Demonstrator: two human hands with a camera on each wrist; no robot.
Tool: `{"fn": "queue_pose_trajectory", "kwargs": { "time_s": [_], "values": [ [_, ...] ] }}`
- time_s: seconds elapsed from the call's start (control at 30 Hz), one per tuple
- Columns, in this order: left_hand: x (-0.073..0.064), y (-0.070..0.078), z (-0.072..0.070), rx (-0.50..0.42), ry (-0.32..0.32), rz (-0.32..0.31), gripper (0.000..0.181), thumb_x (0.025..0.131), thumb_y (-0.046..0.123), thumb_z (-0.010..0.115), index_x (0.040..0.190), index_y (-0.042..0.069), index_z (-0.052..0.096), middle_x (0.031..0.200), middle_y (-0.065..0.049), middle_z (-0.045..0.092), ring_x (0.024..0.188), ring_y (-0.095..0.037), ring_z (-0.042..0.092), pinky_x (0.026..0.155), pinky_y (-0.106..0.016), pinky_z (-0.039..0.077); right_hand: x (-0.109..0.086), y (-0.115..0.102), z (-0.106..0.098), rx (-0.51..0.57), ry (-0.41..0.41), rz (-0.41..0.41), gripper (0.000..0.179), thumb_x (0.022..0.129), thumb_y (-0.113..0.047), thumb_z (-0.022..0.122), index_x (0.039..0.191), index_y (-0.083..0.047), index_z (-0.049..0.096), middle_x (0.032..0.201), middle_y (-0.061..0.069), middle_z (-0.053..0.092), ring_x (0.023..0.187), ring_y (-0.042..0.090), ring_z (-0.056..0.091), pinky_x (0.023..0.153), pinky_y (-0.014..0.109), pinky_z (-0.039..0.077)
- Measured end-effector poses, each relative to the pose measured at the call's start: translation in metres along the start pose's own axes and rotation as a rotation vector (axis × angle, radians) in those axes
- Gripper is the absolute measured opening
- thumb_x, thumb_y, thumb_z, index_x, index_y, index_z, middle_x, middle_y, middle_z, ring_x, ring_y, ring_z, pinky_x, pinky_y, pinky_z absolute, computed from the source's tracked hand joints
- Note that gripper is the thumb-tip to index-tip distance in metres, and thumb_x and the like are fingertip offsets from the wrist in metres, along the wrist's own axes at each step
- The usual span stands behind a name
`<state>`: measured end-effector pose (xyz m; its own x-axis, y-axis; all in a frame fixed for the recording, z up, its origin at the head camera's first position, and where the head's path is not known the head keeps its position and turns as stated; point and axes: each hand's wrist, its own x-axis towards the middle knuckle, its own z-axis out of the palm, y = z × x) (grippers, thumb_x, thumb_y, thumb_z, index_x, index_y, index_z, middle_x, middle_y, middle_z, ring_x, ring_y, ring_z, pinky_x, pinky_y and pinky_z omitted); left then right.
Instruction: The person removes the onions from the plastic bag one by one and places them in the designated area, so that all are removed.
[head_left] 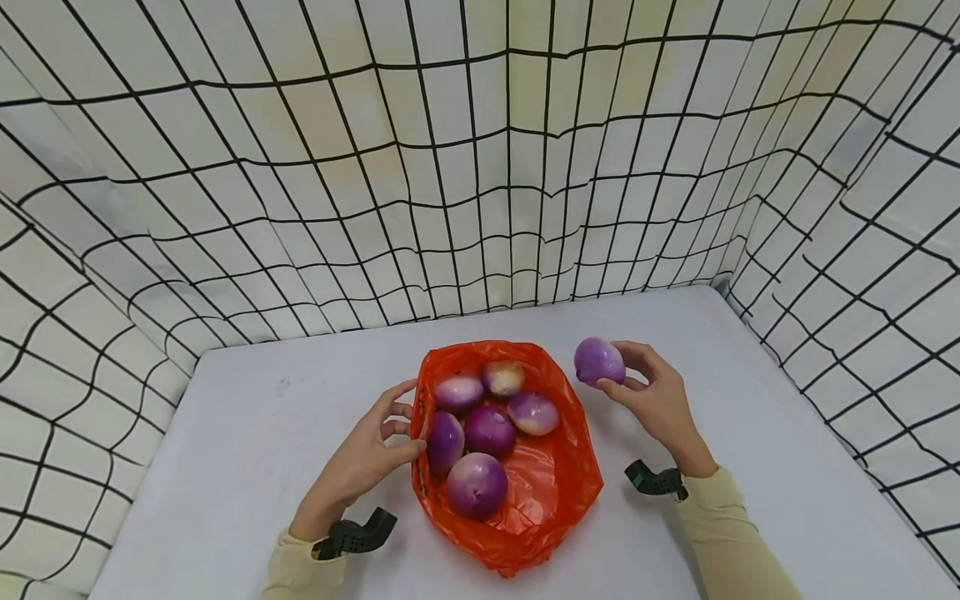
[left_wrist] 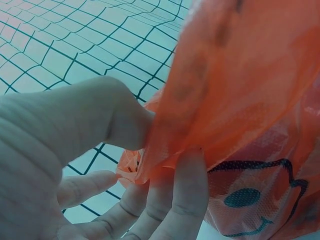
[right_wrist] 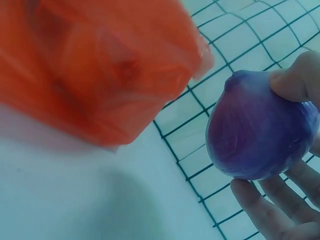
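On the white desk [head_left: 247, 417], a red plastic bag [head_left: 536, 492] sits with its mouth spread wide, and six purple onions [head_left: 490, 431] lie inside it, gathered toward the left and far side. The left hand [head_left: 367, 454] pinches the bag's left rim, its thumb on one face of the plastic and fingers on the other. The right hand [head_left: 658, 396] grips a seventh onion [head_left: 598, 362] between thumb and fingers, raised off the desk to the right of the bag's far end and apart from it. In the left wrist view, a dark printed drawing [left_wrist: 242, 197] shows on the bag; it looks like part of a smiling face, though folds hide the rest. Pale sleeves [head_left: 738, 533] cover both forearms, and a black grid [head_left: 508, 129] rises behind the desk and along its sides.
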<state>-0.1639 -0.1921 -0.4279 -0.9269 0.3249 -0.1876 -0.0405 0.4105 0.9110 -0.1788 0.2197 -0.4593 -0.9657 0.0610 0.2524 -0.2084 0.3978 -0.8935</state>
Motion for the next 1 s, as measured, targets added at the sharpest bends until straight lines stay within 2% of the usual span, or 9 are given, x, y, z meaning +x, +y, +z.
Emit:
{"fn": "queue_pose_trajectory", "kwargs": {
  "time_s": [0.17,0.4,0.67,1.0],
  "values": [
    [0.000,-0.001,0.000,0.000,0.002,-0.002,0.082,0.091,0.016,0.074,0.160,0.024,0.031,0.134,-0.017,0.051,0.114,-0.026,0.063,0.086,-0.036,0.063,0.000,0.009,-0.001,-0.018,0.000,0.032,0.056,0.089,-0.024,0.082,0.139,-0.012,0.059,0.140,0.011,0.063,0.127,0.027,0.060,0.095,0.015,0.055],
    [0.000,-0.002,0.001,0.002,0.007,-0.012,0.083,0.090,0.015,0.075,0.160,0.024,0.031,0.133,-0.017,0.052,0.113,-0.025,0.063,0.085,-0.035,0.063,0.000,0.019,-0.001,-0.081,0.001,0.058,0.060,0.088,-0.028,0.083,0.140,-0.013,0.058,0.141,0.011,0.063,0.130,0.029,0.060,0.102,0.043,0.054],
    [0.000,-0.001,0.000,0.006,0.010,-0.009,0.083,0.090,0.016,0.075,0.160,0.024,0.032,0.134,-0.017,0.052,0.111,-0.025,0.063,0.086,-0.036,0.063,0.001,0.030,0.000,-0.128,0.011,0.060,0.061,0.087,-0.031,0.083,0.140,-0.013,0.059,0.140,0.012,0.064,0.130,0.031,0.061,0.102,0.041,0.053],
    [0.000,0.000,0.000,0.004,0.005,-0.006,0.083,0.090,0.016,0.075,0.160,0.023,0.031,0.134,-0.018,0.052,0.112,-0.026,0.063,0.086,-0.037,0.063,0.001,0.044,0.002,-0.209,0.009,0.051,0.064,0.085,-0.024,0.085,0.141,-0.008,0.058,0.142,0.015,0.060,0.132,0.036,0.059,0.104,0.050,0.053]
  ]
}}
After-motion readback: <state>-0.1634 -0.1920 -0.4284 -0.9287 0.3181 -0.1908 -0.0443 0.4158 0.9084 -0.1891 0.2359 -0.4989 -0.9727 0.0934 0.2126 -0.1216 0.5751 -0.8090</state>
